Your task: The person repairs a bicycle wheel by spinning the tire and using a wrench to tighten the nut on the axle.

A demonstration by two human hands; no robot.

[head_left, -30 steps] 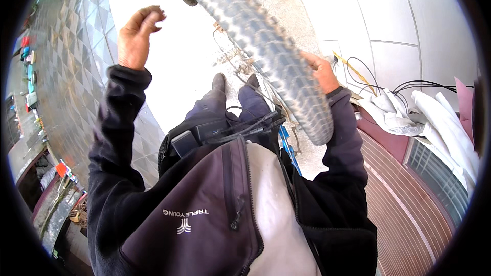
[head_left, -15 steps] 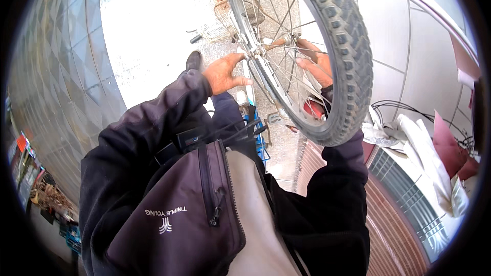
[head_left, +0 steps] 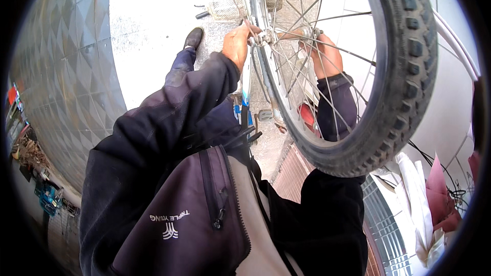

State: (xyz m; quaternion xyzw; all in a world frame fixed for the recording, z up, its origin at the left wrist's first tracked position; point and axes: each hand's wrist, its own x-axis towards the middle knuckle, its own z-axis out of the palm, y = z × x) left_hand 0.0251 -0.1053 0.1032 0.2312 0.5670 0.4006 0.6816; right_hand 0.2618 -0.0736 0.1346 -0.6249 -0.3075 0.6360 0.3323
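Observation:
A bicycle wheel [head_left: 409, 97] with a knobby black tyre and thin spokes stands upright in front of me, to the right. At its middle is a rusty hub [head_left: 292, 35]. My left hand [head_left: 236, 46] is closed at the left end of the axle, its fingertips partly hidden behind the hub parts. Seen through the spokes, my right hand [head_left: 326, 57] has its fingers bent round the axle's right end, beside the nut. Below the hub run a white and blue frame tube [head_left: 246, 94] and a pedal [head_left: 265, 115].
Beyond the wheel is a wire basket [head_left: 220, 0], with a black handlebar grip [head_left: 202, 15] beside it. My shoe [head_left: 194, 38] rests on the pale floor. White cloth [head_left: 411, 189], dark red sheets [head_left: 441, 194] and black cables lie at right. Patterned tiles [head_left: 76, 61] line the left.
The wheel appears larger and further right. My left hand has gone from spread fingers to closed at the axle end. My right hand has come up against the axle's other end.

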